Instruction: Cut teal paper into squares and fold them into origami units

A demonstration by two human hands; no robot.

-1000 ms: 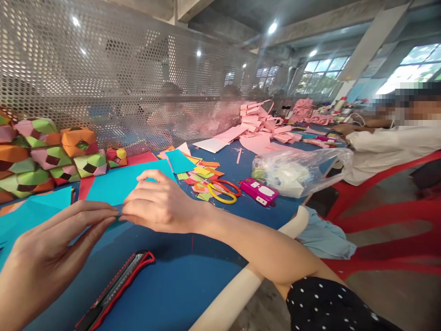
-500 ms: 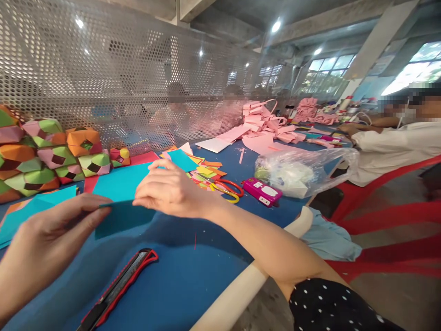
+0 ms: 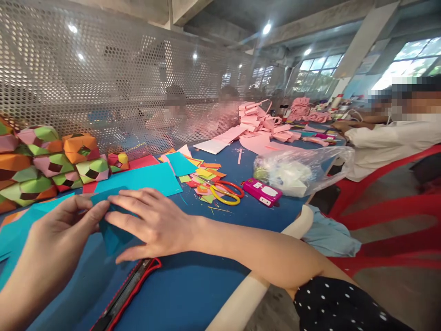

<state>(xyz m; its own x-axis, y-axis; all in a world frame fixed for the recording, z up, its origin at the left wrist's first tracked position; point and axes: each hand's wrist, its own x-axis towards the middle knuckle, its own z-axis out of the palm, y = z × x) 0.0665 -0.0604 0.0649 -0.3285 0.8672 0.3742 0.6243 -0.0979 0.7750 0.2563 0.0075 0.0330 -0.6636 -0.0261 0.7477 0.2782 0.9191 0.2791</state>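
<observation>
A small teal paper piece [image 3: 112, 234] lies on the blue table [image 3: 193, 289] in front of me. My left hand [image 3: 58, 239] pinches its upper left corner with thumb and fingers. My right hand [image 3: 151, 223] lies flat on it with fingers stretched out to the left, pressing it down. A larger teal sheet [image 3: 144, 178] lies just behind the hands. A red and black utility knife [image 3: 129, 292] rests on the table right below my right hand.
Folded multicolour paper boxes [image 3: 51, 161] are stacked at left against a perforated metal screen [image 3: 120, 82]. Paper scraps, red and yellow scissors [image 3: 225, 191], a pink case [image 3: 262, 192] and a plastic bag [image 3: 299, 170] lie to the right. A person in white [image 3: 389, 138] sits at far right.
The small teal piece, held up between both hands half a second ago, is now down on the table. My right hand has opened flat over it and moved nearer the knife.
</observation>
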